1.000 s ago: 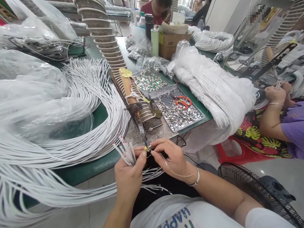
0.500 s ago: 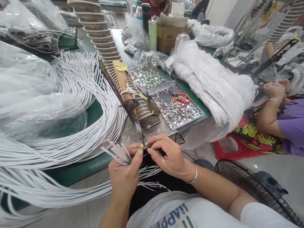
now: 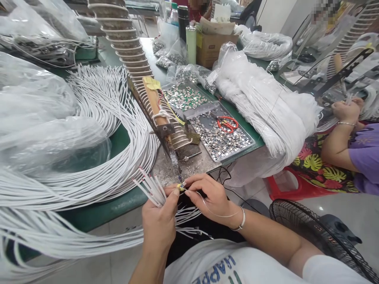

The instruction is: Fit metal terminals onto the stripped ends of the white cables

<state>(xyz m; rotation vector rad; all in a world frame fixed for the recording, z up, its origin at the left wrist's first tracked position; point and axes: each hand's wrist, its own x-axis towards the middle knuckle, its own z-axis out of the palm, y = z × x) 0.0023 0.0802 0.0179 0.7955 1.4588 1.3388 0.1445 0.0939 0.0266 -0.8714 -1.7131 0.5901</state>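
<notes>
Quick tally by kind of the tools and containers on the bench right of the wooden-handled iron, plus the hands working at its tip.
Red-handled scissors: 1
Flat metal trays of small silvery parts: 2
Brown cardboard box: 1
Pale green cylindrical bottle: 1
Left hand, gripping a fan of white wire ends: 1
Right hand, pinching a thin wire: 1
Total: 7

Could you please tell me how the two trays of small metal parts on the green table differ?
The near tray has red-handled scissors lying on its parts; the far tray has none. The near tray's parts look silvery, the far tray's partly green. Both sit side by side right of the soldering iron stand, full of loose pieces.
</notes>
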